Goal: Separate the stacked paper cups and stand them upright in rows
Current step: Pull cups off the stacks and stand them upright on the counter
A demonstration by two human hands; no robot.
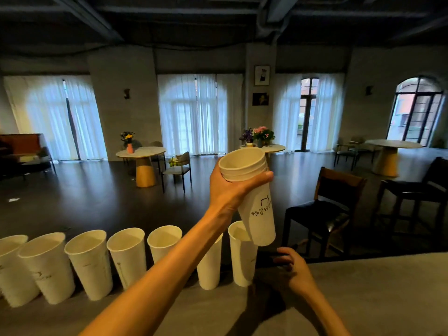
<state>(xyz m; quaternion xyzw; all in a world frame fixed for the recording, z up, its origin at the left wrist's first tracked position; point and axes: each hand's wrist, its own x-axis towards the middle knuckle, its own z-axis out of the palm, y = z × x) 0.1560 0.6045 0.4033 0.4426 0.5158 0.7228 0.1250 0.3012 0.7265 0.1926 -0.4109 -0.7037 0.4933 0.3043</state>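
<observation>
Fingers (265,177) of the left hand (225,190) wrap round the nested stack of white paper cups (252,197), held tilted above the grey bench (363,299). Loosely curled and holding nothing, the right hand (297,270) rests on the bench's far edge. Seven separated white paper cups (89,260) stand upright in one row there.

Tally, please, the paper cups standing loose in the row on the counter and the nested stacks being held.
Cups standing in the row: 7
Stacks held in the left hand: 1
Total: 8
</observation>
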